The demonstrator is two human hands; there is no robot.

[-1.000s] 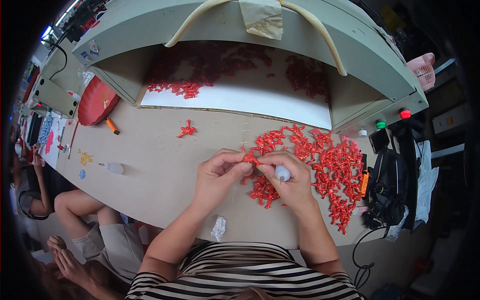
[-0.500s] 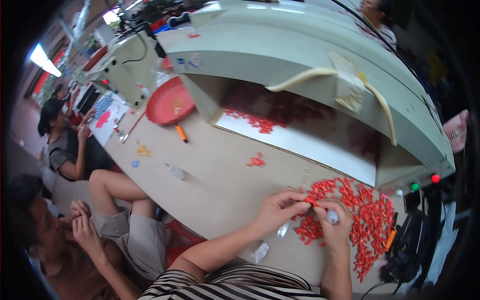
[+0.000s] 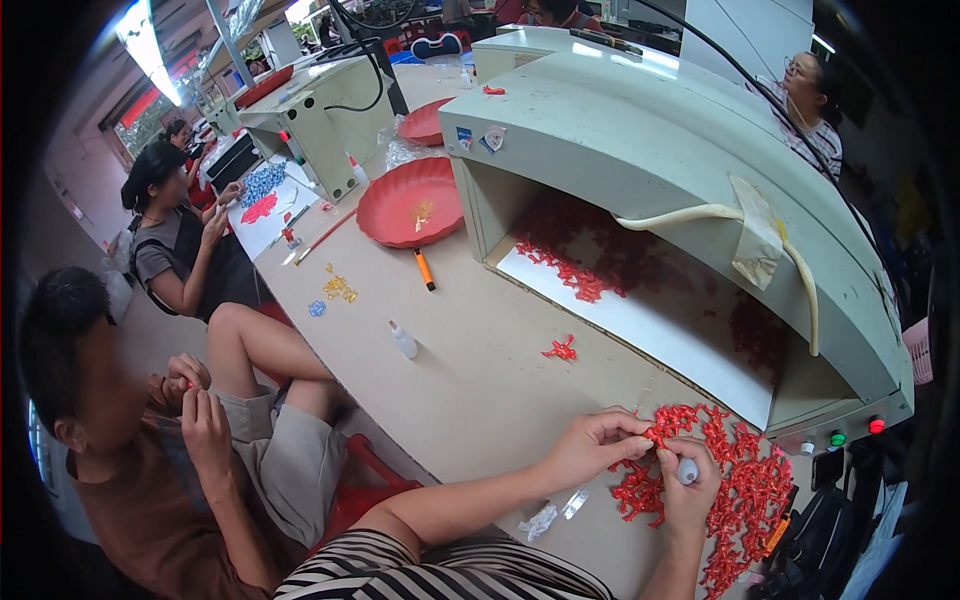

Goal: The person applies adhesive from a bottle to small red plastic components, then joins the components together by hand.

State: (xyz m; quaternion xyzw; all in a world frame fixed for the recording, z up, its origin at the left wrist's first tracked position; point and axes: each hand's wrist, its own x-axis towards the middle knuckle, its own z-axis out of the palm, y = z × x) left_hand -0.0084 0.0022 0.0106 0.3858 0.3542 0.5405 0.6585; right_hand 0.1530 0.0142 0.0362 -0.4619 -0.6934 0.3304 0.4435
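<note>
Above the near edge of a spread pile of small red plastic pieces (image 3: pixel 745 500), my two hands meet fingertip to fingertip. My left hand (image 3: pixel 592 448) is closed in a pinch on a small red plastic piece (image 3: pixel 655 437). My right hand (image 3: pixel 692 500) is wrapped round a small white dropper bottle (image 3: pixel 687 470); its rounded end shows and its tip is hidden. The right fingertips touch the red piece too. Just left of the pile lie a crumpled white tissue (image 3: pixel 540 522) and a clear plastic strip (image 3: pixel 575 503).
A pale green open-fronted machine (image 3: pixel 640 130) with red pieces inside stands behind the pile. On the table are a red dish (image 3: pixel 400 205), an orange-handled tool (image 3: pixel 425 270), another dropper bottle (image 3: pixel 403 340) and some red pieces (image 3: pixel 562 348). A co-worker (image 3: pixel 150 450) sits at left.
The view has shifted, so the whole scene sits lower and further right. My hands keep the same hold on the red piece and the bottle.
</note>
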